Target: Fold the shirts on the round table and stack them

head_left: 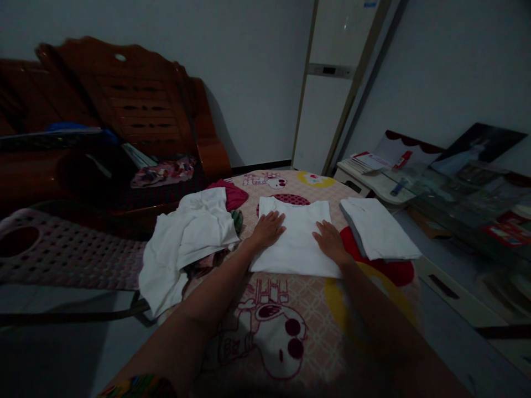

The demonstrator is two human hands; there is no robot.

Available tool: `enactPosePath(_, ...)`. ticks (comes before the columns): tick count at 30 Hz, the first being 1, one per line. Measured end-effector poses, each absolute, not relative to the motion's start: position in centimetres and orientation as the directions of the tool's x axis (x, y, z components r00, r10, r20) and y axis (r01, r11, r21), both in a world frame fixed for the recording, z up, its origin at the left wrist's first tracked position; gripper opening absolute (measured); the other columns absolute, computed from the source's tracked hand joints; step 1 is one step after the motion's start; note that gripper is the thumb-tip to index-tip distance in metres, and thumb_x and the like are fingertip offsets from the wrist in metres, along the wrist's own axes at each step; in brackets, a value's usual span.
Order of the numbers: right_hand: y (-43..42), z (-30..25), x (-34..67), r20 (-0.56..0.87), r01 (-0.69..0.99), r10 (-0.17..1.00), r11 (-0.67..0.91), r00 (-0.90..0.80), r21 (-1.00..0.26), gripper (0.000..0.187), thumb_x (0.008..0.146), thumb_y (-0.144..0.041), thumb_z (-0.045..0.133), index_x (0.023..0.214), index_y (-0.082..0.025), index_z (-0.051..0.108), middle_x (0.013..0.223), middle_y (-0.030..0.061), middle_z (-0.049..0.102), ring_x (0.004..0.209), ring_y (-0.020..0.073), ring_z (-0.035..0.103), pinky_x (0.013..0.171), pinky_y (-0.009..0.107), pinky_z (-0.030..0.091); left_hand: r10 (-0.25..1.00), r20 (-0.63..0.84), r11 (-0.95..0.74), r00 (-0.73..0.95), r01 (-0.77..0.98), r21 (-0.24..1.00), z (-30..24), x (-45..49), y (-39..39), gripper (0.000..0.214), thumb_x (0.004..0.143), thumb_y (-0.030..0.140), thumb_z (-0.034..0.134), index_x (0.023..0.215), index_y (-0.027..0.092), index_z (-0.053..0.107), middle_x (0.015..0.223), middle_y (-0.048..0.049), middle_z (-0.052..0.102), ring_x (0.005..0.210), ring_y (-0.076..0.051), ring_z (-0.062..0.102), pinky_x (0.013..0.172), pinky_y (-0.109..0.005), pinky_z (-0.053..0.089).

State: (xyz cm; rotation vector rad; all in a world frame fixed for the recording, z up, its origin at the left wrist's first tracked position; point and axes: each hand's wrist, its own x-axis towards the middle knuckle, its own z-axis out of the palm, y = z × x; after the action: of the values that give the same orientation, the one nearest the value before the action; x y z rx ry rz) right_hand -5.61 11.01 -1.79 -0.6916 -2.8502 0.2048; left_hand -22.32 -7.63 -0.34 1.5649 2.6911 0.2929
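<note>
A white folded garment [296, 249], perhaps a shirt, lies flat in front of me on a round table with a patterned cloth [315, 309]. My left hand [269, 228] rests on its left side, fingers stretched out. On its right side lies my right hand [329, 240], palm down with the fingers spread. Neither hand grips the fabric. Left of the garment is a loose heap of white clothes [199, 226], with a dark pink piece [232, 194] behind it. To the right sits a small stack of folded clothes [379, 228], white on top and grey beneath.
A woven chair [83, 249] stands close on the left, before a carved wooden sofa [136, 99] with cloth on its seat. A tall white cabinet unit [321, 116] is at the back. On the right is a glass-topped stand [452, 193] with papers and a picture.
</note>
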Motion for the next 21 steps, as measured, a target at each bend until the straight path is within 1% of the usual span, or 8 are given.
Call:
enactPosePath(2,10.1,-1.8,-4.9,0.17,0.42,0.451,0.887,-0.876,-0.19,0.05,0.099,-0.035,0.047,0.141,-0.009,0.054,0.15,0.021,0.048,0.142,0.0308,0.041,0.117,0.045,0.03,0.87,0.041,0.477,-0.491,0.859,0.185,0.0,-21.2,-7.8,0.056,0.101,0.041,0.039,0.149,0.013,0.038,0.157,-0.0209,0.037,0.145,-0.032,0.036,0.115,-0.049,0.034)
enactPosePath(5,8.3,-2.2,-3.7,0.194,0.341,0.379,0.918,-0.905,-0.202,0.054,0.098,-0.041,0.048,0.144,-0.013,0.052,0.153,0.0182,0.045,0.144,0.0318,0.038,0.118,0.047,0.029,0.911,0.038,0.393,-0.41,0.893,0.219,-0.2,-19.0,-8.4,0.061,0.1,0.047,0.038,0.151,0.013,0.035,0.158,-0.0211,0.035,0.146,-0.032,0.034,0.116,-0.049,0.034)
enactPosePath(9,6.8,-3.0,-2.4,0.192,0.283,0.322,0.937,-0.927,-0.206,0.056,0.097,-0.044,0.051,0.145,-0.016,0.05,0.156,0.0165,0.04,0.147,0.0321,0.033,0.119,0.05,0.026,0.933,0.101,0.319,-0.344,0.925,0.208,-1.6,-16.6,-9.5,0.062,0.1,0.048,0.039,0.153,0.017,0.034,0.161,-0.0173,0.031,0.149,-0.033,0.028,0.119,-0.055,0.026)
enactPosePath(13,6.9,-3.5,-2.1,0.211,0.264,0.325,0.926,-0.922,-0.269,0.054,0.094,-0.043,0.055,0.143,-0.019,0.053,0.156,0.0144,0.041,0.147,0.0315,0.033,0.119,0.05,0.027,0.925,0.155,0.315,-0.348,0.927,0.203,-2.7,-16.0,-9.9,0.061,0.099,0.047,0.041,0.154,0.021,0.035,0.161,-0.0149,0.031,0.15,-0.031,0.027,0.121,-0.055,0.022)
enactPosePath(15,7.6,-3.3,-2.3,0.23,0.249,0.342,0.902,-0.911,-0.353,0.051,0.093,-0.04,0.057,0.138,-0.017,0.057,0.151,0.0154,0.048,0.144,0.0307,0.038,0.119,0.049,0.03,0.921,0.153,0.312,-0.358,0.914,0.26,-2.6,-16.5,-9.7,0.061,0.098,0.048,0.045,0.152,0.021,0.037,0.16,-0.0142,0.033,0.149,-0.031,0.028,0.121,-0.055,0.023)
enactPosePath(17,8.6,-2.5,-2.9,0.257,0.24,0.393,0.847,-0.883,-0.474,0.046,0.091,-0.036,0.058,0.131,-0.015,0.062,0.143,0.0169,0.057,0.136,0.0294,0.049,0.116,0.047,0.036,0.9,0.177,0.313,-0.399,0.873,0.373,-2.1,-17.9,-9.3,0.059,0.097,0.046,0.047,0.15,0.02,0.041,0.158,-0.0144,0.038,0.147,-0.028,0.034,0.12,-0.05,0.028)
enactPosePath(19,10.2,-1.4,-3.9,0.256,0.252,0.498,0.74,-0.829,-0.624,0.04,0.088,-0.033,0.06,0.124,-0.015,0.066,0.13,0.0164,0.066,0.121,0.0276,0.061,0.108,0.045,0.046,0.832,0.225,0.339,-0.506,0.786,0.516,-1.3,-20.3,-8.8,0.053,0.097,0.04,0.049,0.145,0.016,0.046,0.152,-0.0159,0.046,0.14,-0.025,0.045,0.115,-0.041,0.037)
enactPosePath(21,12.0,-0.2,-5.1,0.185,0.275,0.643,0.546,-0.743,-0.792,0.037,0.084,-0.029,0.063,0.118,-0.017,0.067,0.115,0.013,0.072,0.101,0.0243,0.07,0.093,0.041,0.056,0.695,0.254,0.404,-0.673,0.658,0.636,-0.6,-23.5,-8.3,0.047,0.095,0.033,0.05,0.138,0.013,0.05,0.143,-0.018,0.055,0.127,-0.023,0.057,0.103,-0.036,0.048)
